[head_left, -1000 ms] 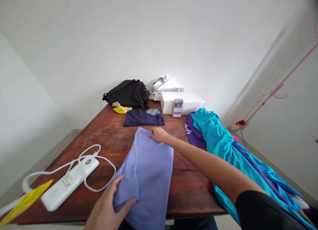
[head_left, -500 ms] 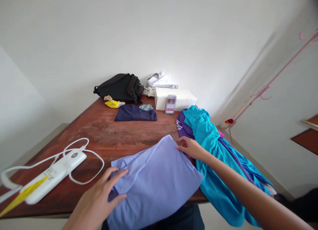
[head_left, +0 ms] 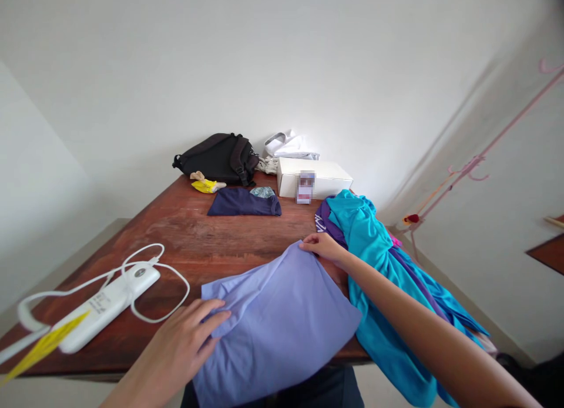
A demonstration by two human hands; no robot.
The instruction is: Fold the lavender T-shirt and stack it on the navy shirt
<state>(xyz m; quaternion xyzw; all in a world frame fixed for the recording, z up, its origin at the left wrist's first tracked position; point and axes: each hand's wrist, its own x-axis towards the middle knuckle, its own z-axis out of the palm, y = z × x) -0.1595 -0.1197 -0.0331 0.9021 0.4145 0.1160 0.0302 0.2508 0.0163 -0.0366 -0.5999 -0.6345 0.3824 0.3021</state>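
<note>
A lavender cloth [head_left: 282, 320], folded with a diagonal edge across its upper left, lies at the table's near edge and hangs over it. At its far corner, my right hand [head_left: 321, 246] is closed, pinching the fabric between thumb and fingers. My left hand [head_left: 191, 334] rests on the cloth's left side, fingers stretched out and slightly apart. Whether the lavender cloth is a garment I cannot tell. Beside my right forearm is a heap of turquoise fabric [head_left: 368, 243], with a purple cloth [head_left: 324, 220] partly under it.
On the wooden table [head_left: 185, 232], a white power strip [head_left: 110, 308] with looped cable lies left. Further back are a folded navy cloth [head_left: 238, 204], yellow item [head_left: 205, 186], black bag [head_left: 215, 158], white box [head_left: 326, 176] and white bag [head_left: 293, 145]. A pink rack [head_left: 506, 123] stands right.
My right hand has moved left onto the cloth's far corner and closed on it. The left hand's fingers have come closer together on the cloth. The view has shifted slightly.
</note>
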